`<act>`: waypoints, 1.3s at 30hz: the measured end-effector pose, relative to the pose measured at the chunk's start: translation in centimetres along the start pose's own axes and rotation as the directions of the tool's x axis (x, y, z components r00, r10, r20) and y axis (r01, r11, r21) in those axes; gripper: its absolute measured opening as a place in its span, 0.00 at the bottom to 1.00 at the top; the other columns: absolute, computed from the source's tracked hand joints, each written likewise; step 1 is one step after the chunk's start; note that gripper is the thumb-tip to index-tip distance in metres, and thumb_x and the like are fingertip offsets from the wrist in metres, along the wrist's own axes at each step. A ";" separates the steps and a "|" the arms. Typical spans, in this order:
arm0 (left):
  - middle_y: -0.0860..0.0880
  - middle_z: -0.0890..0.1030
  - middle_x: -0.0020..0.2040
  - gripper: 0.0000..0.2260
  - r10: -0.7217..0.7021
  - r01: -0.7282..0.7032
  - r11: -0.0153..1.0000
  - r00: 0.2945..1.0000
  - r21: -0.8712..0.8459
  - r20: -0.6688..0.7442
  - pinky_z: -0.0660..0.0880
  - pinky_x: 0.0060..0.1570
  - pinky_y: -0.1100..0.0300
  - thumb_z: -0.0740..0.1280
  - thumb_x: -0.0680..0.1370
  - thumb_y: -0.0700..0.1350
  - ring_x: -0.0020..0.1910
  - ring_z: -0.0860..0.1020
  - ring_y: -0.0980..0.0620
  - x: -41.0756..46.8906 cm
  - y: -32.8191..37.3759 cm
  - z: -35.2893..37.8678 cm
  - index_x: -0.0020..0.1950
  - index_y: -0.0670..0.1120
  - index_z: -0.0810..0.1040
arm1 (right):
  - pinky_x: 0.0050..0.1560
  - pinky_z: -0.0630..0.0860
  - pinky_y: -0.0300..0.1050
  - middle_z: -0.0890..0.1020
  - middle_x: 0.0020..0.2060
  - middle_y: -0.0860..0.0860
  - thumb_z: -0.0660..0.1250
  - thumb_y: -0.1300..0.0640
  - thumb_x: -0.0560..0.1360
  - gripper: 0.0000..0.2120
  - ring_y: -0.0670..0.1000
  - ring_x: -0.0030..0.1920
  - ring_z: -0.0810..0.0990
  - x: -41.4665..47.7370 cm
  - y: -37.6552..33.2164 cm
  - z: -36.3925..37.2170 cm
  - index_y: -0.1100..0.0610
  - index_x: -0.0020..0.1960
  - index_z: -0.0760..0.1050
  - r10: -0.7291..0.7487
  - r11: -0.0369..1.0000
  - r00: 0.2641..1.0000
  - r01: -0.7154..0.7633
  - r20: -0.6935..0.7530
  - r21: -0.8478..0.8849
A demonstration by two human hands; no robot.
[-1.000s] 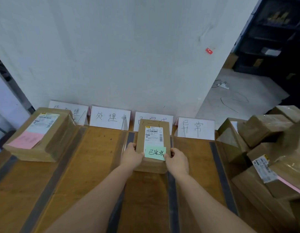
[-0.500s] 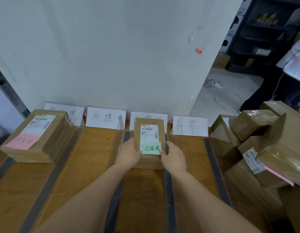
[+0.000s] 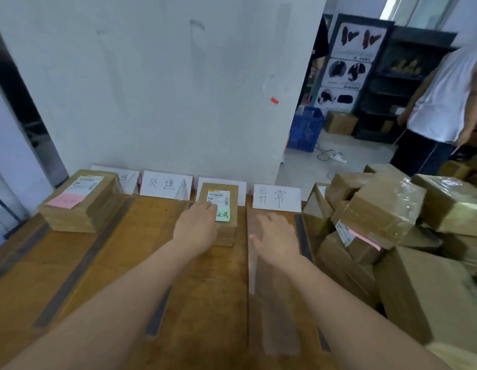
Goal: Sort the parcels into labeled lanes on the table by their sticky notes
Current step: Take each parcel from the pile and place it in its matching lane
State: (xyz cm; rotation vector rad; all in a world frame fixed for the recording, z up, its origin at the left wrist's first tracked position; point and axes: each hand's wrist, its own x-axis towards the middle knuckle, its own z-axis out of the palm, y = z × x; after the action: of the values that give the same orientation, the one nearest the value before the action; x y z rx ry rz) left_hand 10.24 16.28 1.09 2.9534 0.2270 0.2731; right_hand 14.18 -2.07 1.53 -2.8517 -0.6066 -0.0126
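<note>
A: Your left hand [image 3: 196, 231] lies on the near left part of the parcel [image 3: 226, 231]. The fingers are almost straight, flat on its top, and curl round nothing.

B: Your right hand [image 3: 277, 236] hangs just right of it above the table [image 3: 104, 276]. The fingers are loosely spread and hold nothing. It is blurred.

A: The parcel sits alone in lane 3 of 4, between dark tape strips [image 3: 79, 263]. Its long axis runs from you toward the wall. The green sticky note [image 3: 224, 215] is at the near end, with the shipping label [image 3: 219, 195] beyond it.

B: Its far end stands right before that lane's card [image 3: 242, 188]; you cannot tell whether they touch.

A: Lane 1 holds 1 larger parcel [image 3: 98, 201] with a pink note [image 3: 67, 200] on top.

B: On your right, a pile of parcels [image 3: 384, 209] is heaped beside lane 4's card [image 3: 276, 198]. Farther off, a blue crate [image 3: 305, 132] stands on the floor, and its contents are hidden.
</note>
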 end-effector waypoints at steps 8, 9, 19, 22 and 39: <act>0.48 0.71 0.70 0.21 0.118 -0.109 0.982 0.992 0.152 -0.050 0.66 0.67 0.54 0.65 0.79 0.49 0.71 0.65 0.48 -4.7 4.2 -1.9 0.71 0.45 0.68 | 0.71 0.64 0.52 0.68 0.72 0.54 0.63 0.47 0.79 0.25 0.55 0.72 0.65 -5.6 2.1 -2.7 0.53 0.74 0.64 0.007 0.998 0.999 -0.009 -0.040 -0.054; 0.48 0.70 0.70 0.21 0.131 -0.120 0.978 0.990 0.169 -0.054 0.65 0.68 0.54 0.65 0.79 0.49 0.71 0.65 0.48 -4.9 4.4 -2.1 0.71 0.45 0.68 | 0.70 0.65 0.52 0.69 0.71 0.54 0.63 0.46 0.79 0.25 0.55 0.71 0.66 -5.8 2.2 -3.0 0.53 0.74 0.65 0.013 0.998 0.999 -0.016 -0.046 -0.067; 0.48 0.68 0.72 0.23 0.171 -0.159 0.967 0.984 0.200 -0.043 0.64 0.71 0.53 0.66 0.79 0.50 0.73 0.63 0.47 -6.1 3.7 -2.6 0.72 0.46 0.66 | 0.70 0.66 0.53 0.69 0.72 0.55 0.62 0.44 0.79 0.27 0.56 0.72 0.66 -7.8 2.2 -3.3 0.53 0.75 0.63 0.100 0.990 0.995 -0.101 -0.017 -0.097; 0.48 0.70 0.71 0.23 0.163 -0.154 0.972 0.986 0.179 -0.042 0.66 0.70 0.53 0.66 0.79 0.50 0.72 0.65 0.48 -6.2 3.0 -1.8 0.72 0.46 0.66 | 0.69 0.66 0.54 0.69 0.71 0.54 0.62 0.44 0.80 0.26 0.56 0.71 0.67 -8.4 2.3 -2.2 0.53 0.74 0.64 0.128 0.988 0.991 -0.124 0.032 -0.090; 0.46 0.64 0.75 0.28 0.015 -0.037 0.986 0.991 0.162 0.134 0.62 0.73 0.51 0.67 0.78 0.50 0.75 0.61 0.47 -1.7 1.8 5.0 0.75 0.46 0.62 | 0.46 0.75 0.45 0.78 0.49 0.50 0.65 0.34 0.74 0.26 0.52 0.51 0.77 -6.2 6.3 6.0 0.55 0.57 0.77 0.316 0.942 0.852 -0.332 0.417 -0.035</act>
State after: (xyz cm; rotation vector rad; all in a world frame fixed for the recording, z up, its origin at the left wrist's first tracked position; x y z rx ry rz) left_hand 9.80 13.49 -3.73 3.1235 0.2027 0.0639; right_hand 10.79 -8.85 -6.04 -2.8905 -0.1771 0.6752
